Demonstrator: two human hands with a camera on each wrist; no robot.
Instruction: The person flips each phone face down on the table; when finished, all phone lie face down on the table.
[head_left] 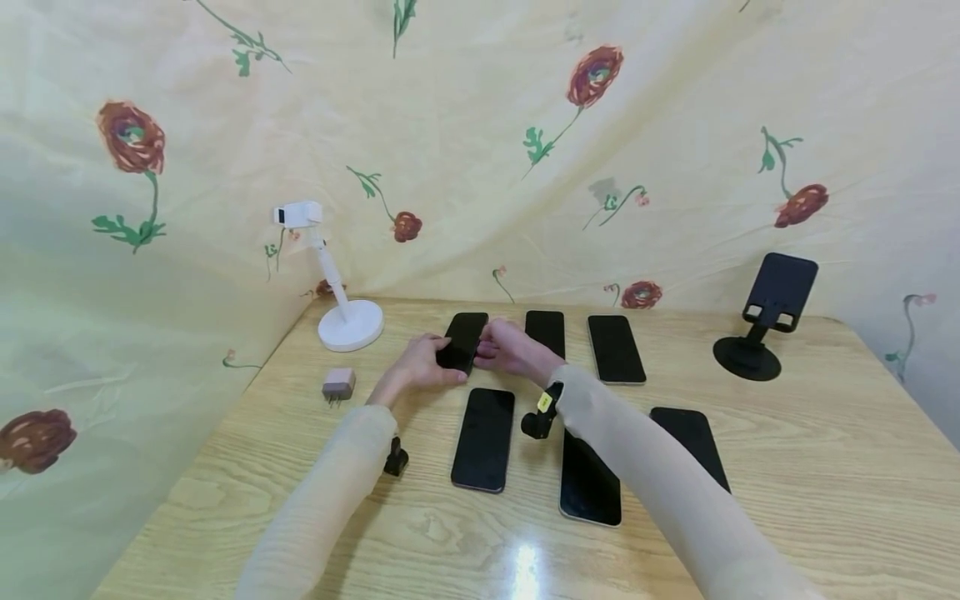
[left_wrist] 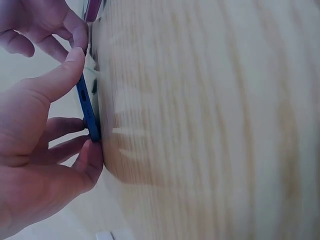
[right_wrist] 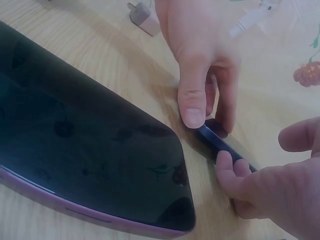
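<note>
A dark smartphone (head_left: 467,332) with a blue edge lies at the far side of the table between both hands. My left hand (head_left: 429,364) grips its left and near edges, thumb at one corner and fingertips along the side. At the phone's right edge, my right hand (head_left: 513,346) holds on with curled fingers, its thumb raised apart in the right wrist view. The left wrist view shows the phone's blue edge (left_wrist: 89,112) close over the wood. Just nearer than the hands lies a purple-edged smartphone (head_left: 483,440), which looms large in the right wrist view.
More phones lie to the right, including a black phone (head_left: 617,350) and a silver-edged phone (head_left: 590,483) partly under the right sleeve. A white stand (head_left: 351,325) and a plug adapter (head_left: 339,382) are at left. A black phone stand (head_left: 748,358) stands far right. Floral cloth (head_left: 465,167) hangs behind.
</note>
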